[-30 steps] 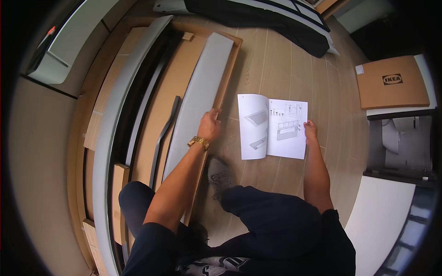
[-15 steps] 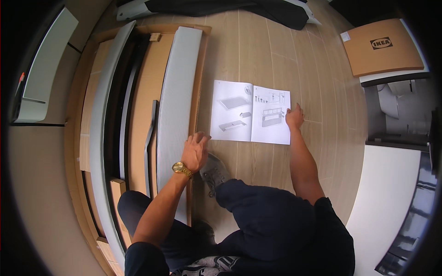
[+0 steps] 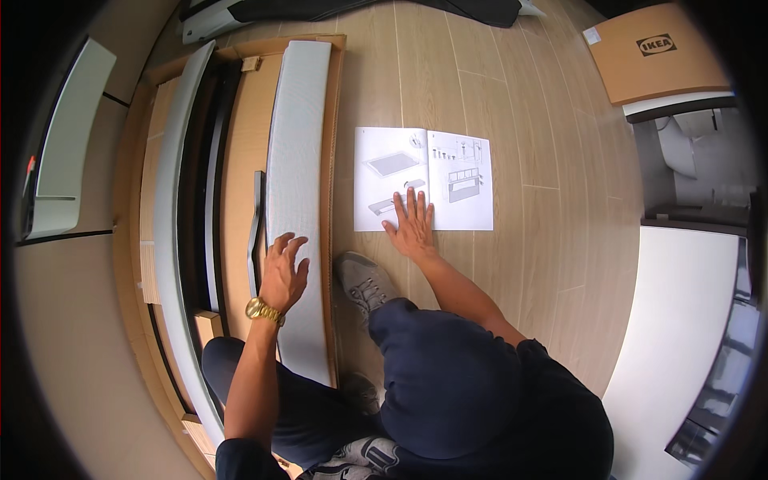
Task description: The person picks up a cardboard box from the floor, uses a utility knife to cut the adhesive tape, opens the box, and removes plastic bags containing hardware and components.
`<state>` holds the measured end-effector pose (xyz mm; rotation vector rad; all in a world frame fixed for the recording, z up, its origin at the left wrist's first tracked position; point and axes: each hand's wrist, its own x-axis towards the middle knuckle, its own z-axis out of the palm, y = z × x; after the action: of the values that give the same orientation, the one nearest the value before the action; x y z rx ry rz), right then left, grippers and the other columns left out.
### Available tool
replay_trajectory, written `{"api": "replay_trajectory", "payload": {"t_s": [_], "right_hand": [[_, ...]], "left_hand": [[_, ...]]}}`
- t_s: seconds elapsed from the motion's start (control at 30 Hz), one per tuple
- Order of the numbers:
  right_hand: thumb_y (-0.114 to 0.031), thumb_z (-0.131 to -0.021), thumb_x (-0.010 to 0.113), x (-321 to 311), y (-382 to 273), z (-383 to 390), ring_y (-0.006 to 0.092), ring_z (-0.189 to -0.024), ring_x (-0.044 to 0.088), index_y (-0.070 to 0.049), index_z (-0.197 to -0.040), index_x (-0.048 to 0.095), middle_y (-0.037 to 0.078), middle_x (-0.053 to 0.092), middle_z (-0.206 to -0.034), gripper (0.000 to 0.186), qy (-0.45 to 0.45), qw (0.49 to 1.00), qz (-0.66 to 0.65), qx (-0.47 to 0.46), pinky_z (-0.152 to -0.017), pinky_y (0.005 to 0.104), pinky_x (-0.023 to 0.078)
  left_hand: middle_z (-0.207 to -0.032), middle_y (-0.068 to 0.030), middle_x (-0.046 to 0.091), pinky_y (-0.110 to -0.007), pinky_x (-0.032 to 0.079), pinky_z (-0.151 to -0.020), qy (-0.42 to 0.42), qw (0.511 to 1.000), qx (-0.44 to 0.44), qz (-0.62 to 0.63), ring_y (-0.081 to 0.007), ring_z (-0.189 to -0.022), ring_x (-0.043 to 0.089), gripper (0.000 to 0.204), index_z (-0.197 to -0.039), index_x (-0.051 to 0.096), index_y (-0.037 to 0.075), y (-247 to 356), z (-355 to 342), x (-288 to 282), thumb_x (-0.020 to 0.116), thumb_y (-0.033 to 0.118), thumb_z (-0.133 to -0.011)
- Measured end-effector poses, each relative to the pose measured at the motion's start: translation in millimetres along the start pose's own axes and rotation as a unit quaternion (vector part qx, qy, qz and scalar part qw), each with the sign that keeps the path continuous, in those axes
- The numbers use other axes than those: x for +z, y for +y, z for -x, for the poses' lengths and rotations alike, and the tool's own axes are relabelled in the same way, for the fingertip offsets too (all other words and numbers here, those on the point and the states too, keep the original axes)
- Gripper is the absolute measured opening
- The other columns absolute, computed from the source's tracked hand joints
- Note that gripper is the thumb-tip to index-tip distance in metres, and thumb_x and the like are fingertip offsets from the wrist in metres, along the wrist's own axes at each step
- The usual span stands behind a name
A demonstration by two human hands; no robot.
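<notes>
White paper instruction booklet with grey line drawings [image 3: 448, 172]: unfolded, flat on the light-brown plank floor [image 3: 496, 104], right of the long brown cardboard carton [image 3: 336, 88]. Right hand [image 3: 414, 233]: flat over the lower edge near the centre fold, fingers spread, pinching nothing. Left hand [image 3: 284, 272]: above the long light-grey flat panel [image 3: 300, 144], fingers apart and loosely curled, gripping nothing; contact cannot be confirmed. Status, as judged: booklet laid out at a drawing spread; not yet removed from carton: grey panel and slim dark-grey bent bar [image 3: 257, 232]. No joined parts visible there.
</notes>
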<state>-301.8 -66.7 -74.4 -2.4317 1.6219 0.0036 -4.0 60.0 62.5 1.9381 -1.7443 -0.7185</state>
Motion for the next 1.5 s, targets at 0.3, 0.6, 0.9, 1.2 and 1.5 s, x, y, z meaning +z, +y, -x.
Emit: {"api": "replay_trajectory", "payload": {"t_s": [0.3,0.6,0.9,1.2,1.5], "right_hand": [[-0.052,-0.092,0.059,-7.2,11.6,-8.7,0.0443,-0.151,0.013,-0.013,-0.156,0.032,0.022,0.02,-0.162,0.079,-0.003,0.999,-0.016,-0.028,-0.119,0.0634,0.012],[-0.039,-0.084,0.073,-4.9,25.3,-3.0,0.0438,-0.142,0.027,-0.005,-0.147,0.041,0.025,0.027,-0.154,0.078,0.08,0.995,-0.057,-0.012,-0.115,0.0591,0.024],[-0.035,-0.084,0.074,-3.3,25.3,32.4,0.0418,-0.133,0.034,-0.003,-0.144,0.044,0.023,0.034,-0.146,0.075,0.11,0.992,-0.061,-0.016,-0.109,0.0553,0.03],[-0.027,-0.088,0.073,-29.4,-11.6,19.5,0.0388,-0.128,0.043,-0.005,-0.143,0.048,0.022,0.039,-0.142,0.065,0.152,0.971,-0.177,-0.053,-0.108,0.0509,0.035],[-0.013,-0.091,0.068,-132.6,-89.6,-16.3,0.0338,-0.131,0.045,-0.007,-0.141,0.05,0.017,0.043,-0.141,0.053,0.072,0.956,-0.21,-0.192,-0.099,0.0446,0.046]], "left_hand": [[-0.134,-0.0167,0.057,-0.043,0.051,-0.096,-0.022,0.99,-0.107,0.093,-0.0372,-0.118,0.059,0.047,-0.131,0.059,0.007,17.3,62.7,-92.3,0.069,0.004,-0.085],[-0.138,-0.0145,0.057,-0.041,0.053,-0.095,0.18,0.957,-0.219,0.064,-0.0295,-0.119,0.06,0.041,-0.136,0.056,0.007,-53.6,195.7,-169.4,0.061,0.006,-0.094],[-0.137,-0.0124,0.058,-0.036,0.051,-0.095,0.287,0.873,-0.367,0.147,-0.0232,-0.117,0.061,0.046,-0.141,0.052,0.007,-97.9,306.9,-149.4,0.06,0.028,-0.101],[-0.132,-0.0102,0.06,-0.03,0.053,-0.081,0.266,0.83,-0.42,0.254,-0.0172,-0.102,0.065,0.043,-0.137,0.054,0.004,-124.2,383.5,-64.2,0.063,0.021,-0.098],[-0.126,-0.0213,0.059,-0.049,0.047,-0.097,0.206,0.901,-0.376,0.072,-0.0407,-0.113,0.058,0.047,-0.126,0.06,0.005,-135.3,426.2,63.7,0.07,0.028,-0.086]]}}
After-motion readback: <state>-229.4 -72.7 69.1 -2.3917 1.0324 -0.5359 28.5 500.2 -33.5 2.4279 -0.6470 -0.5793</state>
